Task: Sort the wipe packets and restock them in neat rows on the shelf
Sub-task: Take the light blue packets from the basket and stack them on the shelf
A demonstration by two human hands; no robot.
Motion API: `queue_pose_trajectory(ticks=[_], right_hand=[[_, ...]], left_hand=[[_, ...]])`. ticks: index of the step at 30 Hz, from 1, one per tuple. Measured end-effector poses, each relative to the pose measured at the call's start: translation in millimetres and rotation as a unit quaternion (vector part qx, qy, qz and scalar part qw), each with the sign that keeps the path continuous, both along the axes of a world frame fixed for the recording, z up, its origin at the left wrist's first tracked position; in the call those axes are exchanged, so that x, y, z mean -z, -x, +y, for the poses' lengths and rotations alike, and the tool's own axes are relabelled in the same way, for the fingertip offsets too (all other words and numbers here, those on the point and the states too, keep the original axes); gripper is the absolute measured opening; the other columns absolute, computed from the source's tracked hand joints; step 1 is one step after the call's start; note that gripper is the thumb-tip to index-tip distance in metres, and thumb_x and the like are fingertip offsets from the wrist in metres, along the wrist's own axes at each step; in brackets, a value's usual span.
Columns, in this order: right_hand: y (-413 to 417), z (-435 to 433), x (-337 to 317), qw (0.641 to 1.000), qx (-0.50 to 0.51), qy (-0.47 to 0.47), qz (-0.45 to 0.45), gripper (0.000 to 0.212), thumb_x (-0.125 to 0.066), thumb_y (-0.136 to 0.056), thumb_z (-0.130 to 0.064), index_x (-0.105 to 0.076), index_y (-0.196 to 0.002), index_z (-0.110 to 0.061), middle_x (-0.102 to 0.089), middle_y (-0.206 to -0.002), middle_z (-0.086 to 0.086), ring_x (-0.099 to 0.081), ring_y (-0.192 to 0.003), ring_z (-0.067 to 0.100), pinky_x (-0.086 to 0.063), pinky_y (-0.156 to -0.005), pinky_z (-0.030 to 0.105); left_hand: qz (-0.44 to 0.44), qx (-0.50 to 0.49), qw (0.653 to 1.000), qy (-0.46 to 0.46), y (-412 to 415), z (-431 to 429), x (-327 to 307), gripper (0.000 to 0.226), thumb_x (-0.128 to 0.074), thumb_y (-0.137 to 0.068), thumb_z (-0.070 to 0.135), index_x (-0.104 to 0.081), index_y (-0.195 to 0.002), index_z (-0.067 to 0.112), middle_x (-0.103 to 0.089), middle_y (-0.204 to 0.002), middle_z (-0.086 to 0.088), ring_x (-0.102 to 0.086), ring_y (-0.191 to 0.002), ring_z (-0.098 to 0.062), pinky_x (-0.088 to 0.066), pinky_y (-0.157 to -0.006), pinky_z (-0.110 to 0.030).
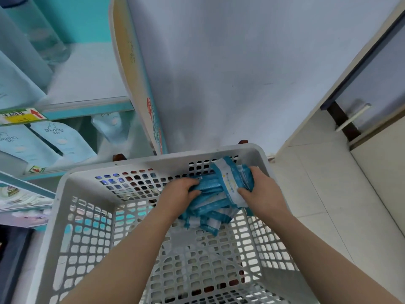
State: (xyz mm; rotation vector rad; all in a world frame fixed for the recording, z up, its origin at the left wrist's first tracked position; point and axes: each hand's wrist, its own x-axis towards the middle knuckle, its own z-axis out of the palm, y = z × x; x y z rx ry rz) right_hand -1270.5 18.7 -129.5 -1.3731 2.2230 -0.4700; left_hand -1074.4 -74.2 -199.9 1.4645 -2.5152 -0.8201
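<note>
A bundle of several blue-and-white wipe packets [215, 195] lies in the far right corner of a white perforated plastic basket [87, 216]. My left hand [178, 194] grips the bundle's left side, fingers curled over the packets. My right hand [260, 189] grips its right side, where one packet stands up against the basket's far wall. More packets hang below the bundle, partly hidden by my hands. The shelf [87, 99] at upper left has bare white room on its top board.
Light blue pouches [59, 139] stand on the lower shelf at left, with price tags [22, 116] on the shelf edge. A white panel [230, 73] rises behind the basket. A cabinet with a handle [352, 117] is at right, over a tiled floor [317, 194].
</note>
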Motion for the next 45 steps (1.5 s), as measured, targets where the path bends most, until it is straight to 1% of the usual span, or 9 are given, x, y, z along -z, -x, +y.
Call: queue_pose_trajectory(ticks=[3,7,11,16,22,29,34,38,45], right_hand=[[1.2,2.6,3.6,0.999,0.030,0.013,-0.033,0.029,-0.065,-0.088,-0.021,-0.048,-0.112,-0.019,-0.065,-0.110,0.000,-0.057,-0.084,0.013,-0.049,-0.071,0.027],[-0.2,4.5,2.8,0.996,0.056,0.033,-0.061,0.027,-0.065,-0.089,-0.021,-0.049,-0.110,-0.018,-0.064,-0.112,0.000,-0.060,-0.092,0.015,-0.050,-0.075,0.028],[-0.8,10.7,7.1,0.995,0.068,0.024,-0.067,0.028,-0.065,-0.089,-0.021,-0.048,-0.111,-0.017,-0.064,-0.117,0.002,-0.061,-0.096,0.017,-0.050,-0.074,0.027],[-1.2,15.9,15.5,0.992,0.076,0.015,-0.097,0.031,-0.066,-0.089,-0.020,-0.049,-0.115,-0.018,-0.063,-0.121,0.002,-0.062,-0.104,0.016,-0.054,-0.081,0.029],[1.1,15.6,19.1,0.990,0.072,0.025,-0.120,0.027,-0.065,-0.090,-0.018,-0.049,-0.111,-0.020,-0.062,-0.118,-0.002,-0.054,-0.093,0.005,-0.045,-0.070,0.013],[-12.1,-0.5,7.4,0.981,0.039,0.049,-0.184,0.033,-0.067,-0.088,-0.021,-0.051,-0.117,-0.023,-0.063,-0.106,-0.011,-0.060,-0.087,0.000,-0.053,-0.068,0.017],[-67.3,-24.2,-19.9,0.963,-0.028,0.084,-0.255,0.025,-0.070,-0.085,-0.016,-0.055,-0.104,-0.024,-0.063,-0.094,-0.018,-0.062,-0.084,-0.003,-0.053,-0.069,0.018],[-141.7,-32.1,-49.4,0.943,-0.105,0.106,-0.297,0.024,-0.071,-0.085,-0.017,-0.053,-0.095,-0.031,-0.064,-0.094,-0.015,-0.063,-0.082,0.001,-0.050,-0.065,0.016],[-325.3,-21.0,-93.1,0.909,-0.227,0.124,-0.327,0.021,-0.070,-0.084,-0.017,-0.057,-0.099,-0.023,-0.067,-0.096,-0.006,-0.066,-0.086,0.014,-0.056,-0.076,0.039]], left_hand=[[0.043,-0.040,0.997,-0.059,-3.5,-6.3,-5.1,0.029,-0.061,-0.093,0.027,-0.068,-0.119,0.017,-0.069,-0.114,0.001,-0.061,-0.097,-0.015,-0.045,-0.085,-0.026],[0.082,-0.079,0.993,0.013,-9.8,-8.1,-13.5,0.021,-0.058,-0.095,0.025,-0.069,-0.109,0.014,-0.070,-0.096,0.000,-0.055,-0.077,-0.011,-0.041,-0.070,-0.024],[0.046,-0.031,0.998,-0.034,-14.2,-1.5,-8.3,0.021,-0.059,-0.093,0.023,-0.058,-0.113,0.019,-0.067,-0.110,0.001,-0.061,-0.092,-0.013,-0.050,-0.084,-0.029],[-0.015,0.000,0.998,-0.067,-8.9,-4.8,5.1,0.061,-0.073,-0.082,0.031,-0.047,-0.137,0.023,-0.058,-0.133,0.002,-0.056,-0.117,-0.017,-0.045,-0.102,-0.033],[-0.032,0.017,0.999,0.008,-5.3,-5.7,6.3,0.028,-0.054,-0.093,0.017,-0.062,-0.121,0.018,-0.069,-0.111,-0.006,-0.064,-0.097,-0.025,-0.049,-0.081,-0.032],[0.022,-0.105,0.993,0.051,-48.2,7.4,-40.7,0.020,-0.050,-0.096,0.015,-0.062,-0.111,0.017,-0.068,-0.088,-0.003,-0.059,-0.076,-0.022,-0.041,-0.064,-0.031],[0.150,-0.290,0.945,0.009,-113.8,45.5,-83.5,0.017,-0.054,-0.093,0.008,-0.062,-0.102,0.020,-0.069,-0.087,0.005,-0.064,-0.077,-0.014,-0.047,-0.066,-0.021],[0.260,-0.389,0.884,-0.016,-185.9,80.9,-110.4,0.020,-0.055,-0.095,0.011,-0.062,-0.100,0.030,-0.074,-0.091,0.006,-0.071,-0.084,-0.016,-0.057,-0.077,-0.038],[0.275,-0.480,0.831,0.052,-354.4,147.1,-145.3,0.016,-0.055,-0.095,0.012,-0.062,-0.106,0.021,-0.075,-0.089,0.007,-0.071,-0.080,-0.007,-0.057,-0.075,-0.030]])
